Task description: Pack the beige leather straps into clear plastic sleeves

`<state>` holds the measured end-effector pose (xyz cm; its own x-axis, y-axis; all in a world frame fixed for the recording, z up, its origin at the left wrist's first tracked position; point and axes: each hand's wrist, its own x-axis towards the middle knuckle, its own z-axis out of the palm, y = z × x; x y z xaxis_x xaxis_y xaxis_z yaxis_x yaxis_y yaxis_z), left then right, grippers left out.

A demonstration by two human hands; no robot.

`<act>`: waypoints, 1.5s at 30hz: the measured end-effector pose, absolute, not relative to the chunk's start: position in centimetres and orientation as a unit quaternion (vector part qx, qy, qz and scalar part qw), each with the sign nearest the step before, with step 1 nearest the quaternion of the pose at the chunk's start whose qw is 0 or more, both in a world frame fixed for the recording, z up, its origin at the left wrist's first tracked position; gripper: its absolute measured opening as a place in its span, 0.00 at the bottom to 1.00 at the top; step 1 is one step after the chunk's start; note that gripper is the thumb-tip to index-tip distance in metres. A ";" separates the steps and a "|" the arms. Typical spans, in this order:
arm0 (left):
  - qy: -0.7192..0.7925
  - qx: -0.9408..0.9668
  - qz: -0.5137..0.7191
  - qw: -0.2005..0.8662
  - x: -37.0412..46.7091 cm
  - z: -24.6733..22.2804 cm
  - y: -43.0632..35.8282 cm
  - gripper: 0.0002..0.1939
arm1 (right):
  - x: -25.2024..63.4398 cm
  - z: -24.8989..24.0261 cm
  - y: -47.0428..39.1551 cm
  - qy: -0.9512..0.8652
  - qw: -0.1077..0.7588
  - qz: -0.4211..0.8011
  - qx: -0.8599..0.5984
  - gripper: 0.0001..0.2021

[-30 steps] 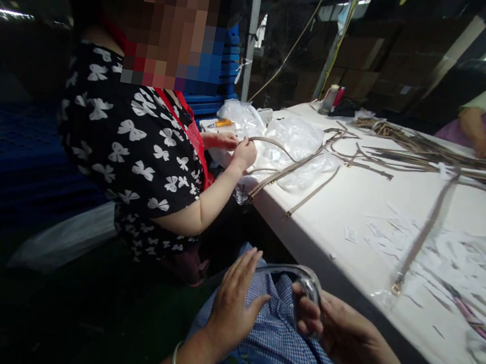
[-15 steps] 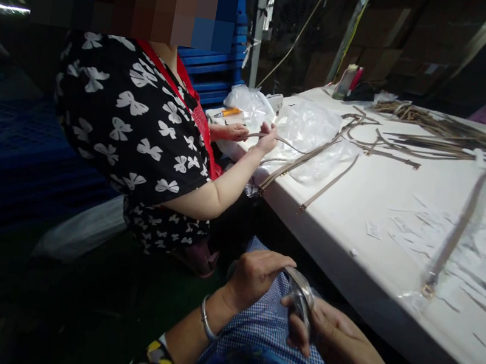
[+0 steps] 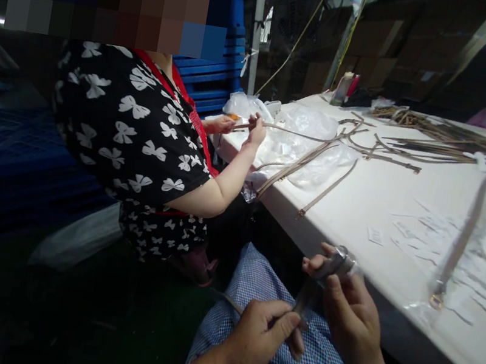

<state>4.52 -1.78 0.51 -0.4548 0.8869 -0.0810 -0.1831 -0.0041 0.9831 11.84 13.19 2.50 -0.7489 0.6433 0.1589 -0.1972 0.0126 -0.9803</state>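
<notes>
Beside the near edge of the desk (image 3: 347,223), pinches a strap (image 3: 307,295) in the left hand (image 3: 262,339) and curls the right hand (image 3: 351,316) round its coil (image 3: 337,260), risking unravelling through slack tension.

My left hand (image 3: 258,335) low, thumb pressed to curled fingers; my right hand (image 3: 355,317) higher, fingers bent, thumb upward

Strap (image 3: 307,295) partly behind left fingers (image 3: 285,326)

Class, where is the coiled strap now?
In the head view, lower right of centre, the coiled strap is in the right hand beside the white table, its uncoiled part in the left hand.
</notes>
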 end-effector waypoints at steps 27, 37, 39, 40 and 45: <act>0.724 0.592 0.353 0.042 1.4 -2.2 -4.4 0.22 | 13.9 0.8 11.8 -0.500 -0.176 0.839 -0.126 0.16; 0.678 0.522 0.512 0.073 -0.4 -2.6 -1.6 0.18 | 14.4 4.0 12.7 -0.448 -0.125 0.881 -0.093 0.16; 0.663 0.495 0.549 0.116 -1.0 -1.3 -1.2 0.17 | 14.2 5.0 13.3 -0.450 -0.077 0.884 -0.101 0.17; 0.653 0.482 0.566 0.143 -1.2 -0.7 -1.1 0.17 | 13.9 5.5 13.5 -0.458 -0.032 0.882 -0.111 0.19; 0.621 0.420 0.612 0.252 -0.6 0.8 -0.6 0.19 | 11.7 8.0 14.5 -0.503 0.230 0.821 -0.145 0.23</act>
